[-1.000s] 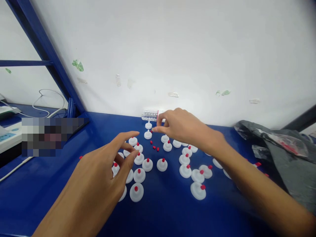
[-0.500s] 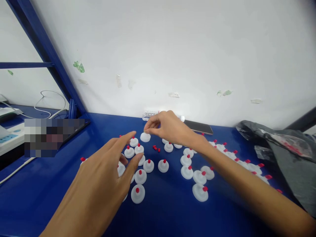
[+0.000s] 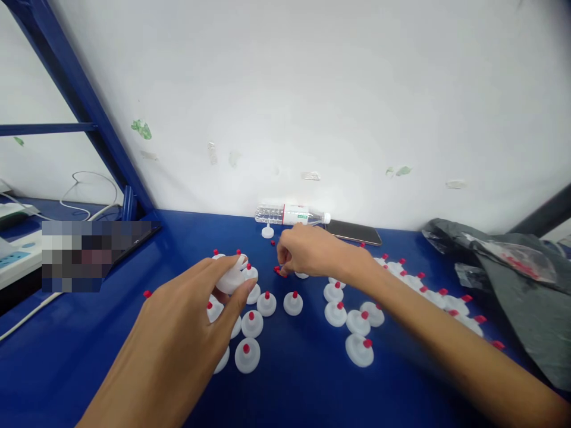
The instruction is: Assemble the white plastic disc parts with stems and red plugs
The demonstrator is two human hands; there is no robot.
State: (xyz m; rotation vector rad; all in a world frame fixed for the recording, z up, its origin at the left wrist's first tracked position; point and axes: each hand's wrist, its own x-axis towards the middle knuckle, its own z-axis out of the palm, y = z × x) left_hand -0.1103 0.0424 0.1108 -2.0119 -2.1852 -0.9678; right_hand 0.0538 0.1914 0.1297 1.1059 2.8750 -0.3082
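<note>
My left hand (image 3: 187, 321) is closed on a white, disc-shaped plastic lid (image 3: 230, 280), pinched between thumb and fingers. This lid has a white spout with no red tip on it. Farther forward, my right hand (image 3: 306, 251) has its fingertips pinched down at a few small red caps (image 3: 278, 271) on the table; part of the contact is hidden by the fingers. Around both hands stand several white lids topped with red caps, among them one lid (image 3: 293, 305) in the middle. Behind the right hand is a bare white lid (image 3: 267, 231), beside a lone red cap (image 3: 273, 242).
A clear bottle (image 3: 292, 214) lies against the wall, with a phone (image 3: 354, 232) beside it. Rows of red-capped lids (image 3: 435, 297) spread to the right, near a grey plastic bag (image 3: 517, 291). A white power strip (image 3: 20, 255) and cable are at left on the blue table (image 3: 294, 380).
My right hand has moved from a white lid at the back down to the red caps. My left hand, open before, now holds a white lid. The bottle shows more fully.
</note>
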